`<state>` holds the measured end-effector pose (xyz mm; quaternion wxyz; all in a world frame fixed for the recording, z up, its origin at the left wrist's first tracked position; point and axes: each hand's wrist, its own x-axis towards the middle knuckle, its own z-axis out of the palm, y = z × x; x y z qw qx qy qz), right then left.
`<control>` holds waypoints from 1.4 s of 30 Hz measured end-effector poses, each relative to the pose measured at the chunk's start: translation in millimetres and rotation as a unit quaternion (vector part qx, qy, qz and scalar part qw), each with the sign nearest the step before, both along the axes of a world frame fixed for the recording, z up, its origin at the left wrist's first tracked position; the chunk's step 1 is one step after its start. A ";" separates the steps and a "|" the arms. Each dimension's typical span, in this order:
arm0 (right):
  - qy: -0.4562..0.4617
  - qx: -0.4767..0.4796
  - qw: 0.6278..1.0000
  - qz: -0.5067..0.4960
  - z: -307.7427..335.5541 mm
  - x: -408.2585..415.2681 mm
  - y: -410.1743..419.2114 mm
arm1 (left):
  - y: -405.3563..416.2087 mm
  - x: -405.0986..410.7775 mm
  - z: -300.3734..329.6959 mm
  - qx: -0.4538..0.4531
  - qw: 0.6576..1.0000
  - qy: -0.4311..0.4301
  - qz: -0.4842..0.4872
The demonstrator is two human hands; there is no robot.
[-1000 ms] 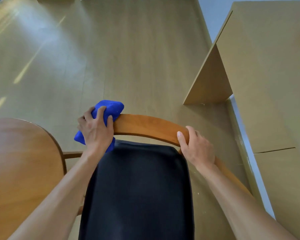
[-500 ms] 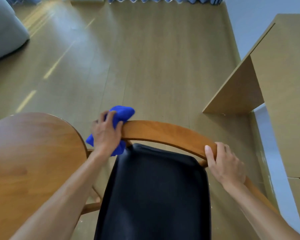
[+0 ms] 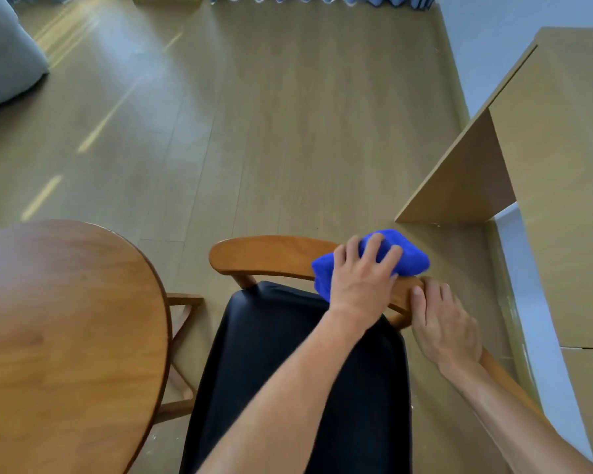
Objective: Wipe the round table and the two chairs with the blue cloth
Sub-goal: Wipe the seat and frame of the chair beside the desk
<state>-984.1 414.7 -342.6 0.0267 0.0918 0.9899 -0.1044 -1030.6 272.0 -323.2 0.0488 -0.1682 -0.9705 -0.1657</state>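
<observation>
the work looks to be partway through one chair: the left hand [image 3: 360, 278] presses the bunched blue cloth [image 3: 403, 256] onto the curved wooden backrest [image 3: 271, 254], fingers curled over it, near the backrest's right end. the right hand [image 3: 442, 323] grips that same rail just beside the cloth, steadying the chair. the black seat [image 3: 288, 371] below the backrest and the round table [image 3: 65, 319] to the backrest's left show no sign either way (a second chair is not in view), so those may remain.
</observation>
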 end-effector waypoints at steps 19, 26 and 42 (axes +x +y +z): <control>0.020 -0.148 0.986 -0.074 2.7 -0.5 3.6 | 13.5 3.0 -2.1 0.020 1.000 0.003 0.003; -0.006 -0.259 0.963 -0.067 3.3 0.9 17.4 | -148.6 -24.8 -7.6 -0.001 0.973 -0.041 0.229; 0.183 -0.335 0.904 -0.193 37.0 54.4 44.9 | 117.5 53.9 4.9 0.053 0.984 -0.145 -0.092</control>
